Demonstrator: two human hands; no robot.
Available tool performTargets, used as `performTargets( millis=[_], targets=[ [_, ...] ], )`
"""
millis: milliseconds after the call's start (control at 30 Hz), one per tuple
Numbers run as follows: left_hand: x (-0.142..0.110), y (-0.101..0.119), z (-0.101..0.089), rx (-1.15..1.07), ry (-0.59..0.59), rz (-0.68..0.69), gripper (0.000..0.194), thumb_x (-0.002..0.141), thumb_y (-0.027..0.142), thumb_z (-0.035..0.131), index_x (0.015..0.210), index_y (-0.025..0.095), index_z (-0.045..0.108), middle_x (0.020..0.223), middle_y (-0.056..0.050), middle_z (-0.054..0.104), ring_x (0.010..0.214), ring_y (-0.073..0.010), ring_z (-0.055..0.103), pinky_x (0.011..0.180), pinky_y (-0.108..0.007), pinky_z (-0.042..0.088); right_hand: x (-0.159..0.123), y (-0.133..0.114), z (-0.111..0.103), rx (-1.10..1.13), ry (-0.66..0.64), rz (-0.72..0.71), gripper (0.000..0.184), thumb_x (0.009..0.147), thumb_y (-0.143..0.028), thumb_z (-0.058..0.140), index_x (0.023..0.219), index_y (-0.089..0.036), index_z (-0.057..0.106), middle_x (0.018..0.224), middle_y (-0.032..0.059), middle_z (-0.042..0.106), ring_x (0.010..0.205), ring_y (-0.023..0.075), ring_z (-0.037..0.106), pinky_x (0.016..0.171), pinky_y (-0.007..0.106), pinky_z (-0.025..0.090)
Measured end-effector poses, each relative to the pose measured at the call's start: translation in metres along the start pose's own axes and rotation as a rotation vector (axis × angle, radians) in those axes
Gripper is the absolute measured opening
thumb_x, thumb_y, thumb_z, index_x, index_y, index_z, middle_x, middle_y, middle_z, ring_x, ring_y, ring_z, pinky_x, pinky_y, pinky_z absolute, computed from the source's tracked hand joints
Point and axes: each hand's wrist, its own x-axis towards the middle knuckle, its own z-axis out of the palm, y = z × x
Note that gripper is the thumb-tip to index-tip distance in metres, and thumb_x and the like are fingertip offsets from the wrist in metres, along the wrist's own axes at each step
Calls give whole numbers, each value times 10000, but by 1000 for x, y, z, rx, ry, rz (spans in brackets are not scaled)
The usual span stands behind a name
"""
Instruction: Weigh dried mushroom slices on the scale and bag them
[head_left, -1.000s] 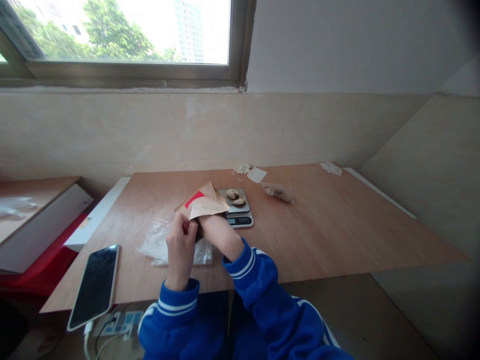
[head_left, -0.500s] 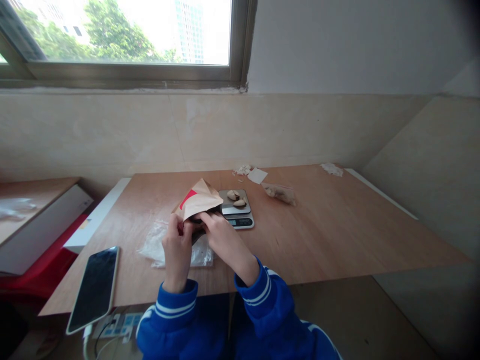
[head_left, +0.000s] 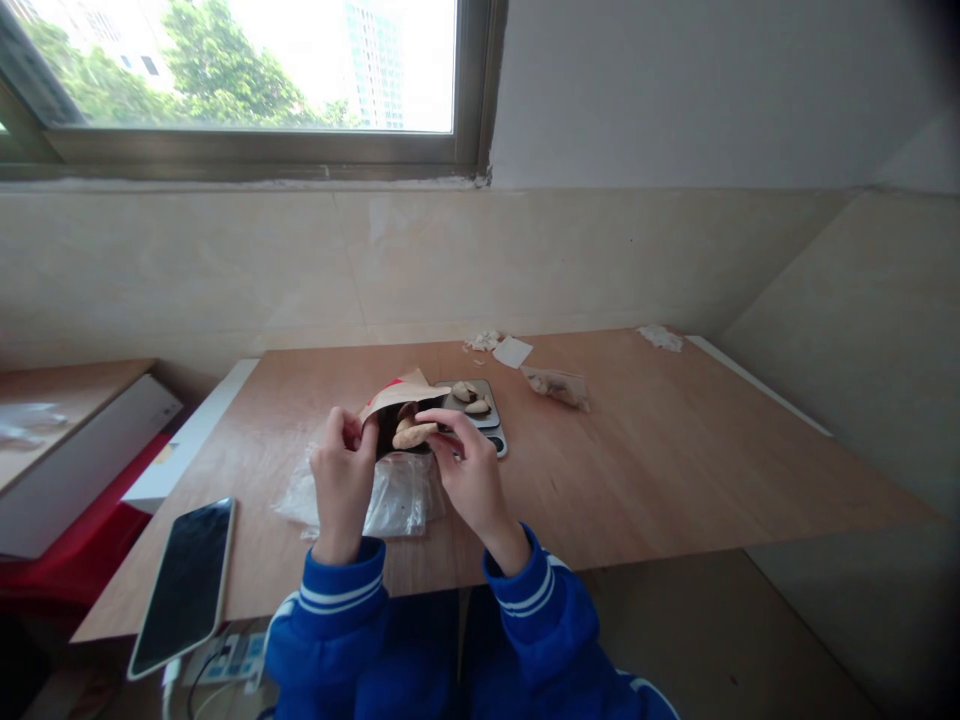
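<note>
Daylight pours in through the window (head_left: 240, 70) far beyond the fingers (head_left: 442, 418), blown out to near white, and lights the table (head_left: 675, 440) softly and evenly with only faint shadows under the hands. Wide-angle distortion bends the wall lines, the right corners darken, and detail around the fingers is slightly soft.

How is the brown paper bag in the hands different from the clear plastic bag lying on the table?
The paper bag is opaque brown with a red patch; the plastic bag is clear. The paper bag is held up and open by the left hand, while the plastic bag lies flat on the table. The right hand holds a pale piece at the paper bag's mouth.
</note>
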Motion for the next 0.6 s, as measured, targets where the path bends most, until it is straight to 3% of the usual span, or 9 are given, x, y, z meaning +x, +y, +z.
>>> performTargets(
  millis=[200, 300, 400, 500, 600],
  targets=[
    [11, 1, 1, 3, 43, -35, 245, 829, 315, 561, 671, 198, 414, 583, 64, 430, 541, -95, 412, 562, -227, 302, 2, 19, -19, 234, 369, 90, 235, 871, -344, 624, 1065, -219, 578, 1060, 62, 662, 984, 188, 646, 865, 323, 529],
    [17, -1, -2, 11, 98, -51, 266, 840, 327, 560, 666, 198, 407, 584, 62, 421, 550, -97, 411, 569, -229, 299, 5, 46, -32, 255, 440, 135, 303, 833, -374, 666, 1073, -211, 576, 1058, 66, 662, 971, 191, 646, 849, 328, 524],
    [21, -5, -6, 27, 143, -64, 275, 849, 328, 557, 668, 199, 396, 587, 61, 415, 550, -99, 406, 570, -234, 292, 8, 90, -35, 218, 396, 184, 305, 807, -385, 680, 1025, -197, 579, 1036, 72, 665, 960, 199, 646, 857, 345, 519],
    [23, -8, -9, 46, 174, -79, 275, 856, 321, 548, 672, 201, 383, 588, 60, 409, 544, -101, 401, 568, -241, 282, 12, 130, -27, 123, 259, 226, 260, 812, -358, 649, 1003, -198, 577, 1007, 72, 676, 909, 208, 653, 826, 365, 526],
    [23, -9, -11, 60, 180, -74, 276, 861, 314, 542, 675, 204, 370, 587, 61, 399, 538, -103, 393, 562, -245, 275, 19, 149, -14, -17, 149, 206, 202, 838, -275, 571, 1028, -208, 588, 1015, 69, 677, 910, 205, 645, 823, 360, 520]
  ],
)
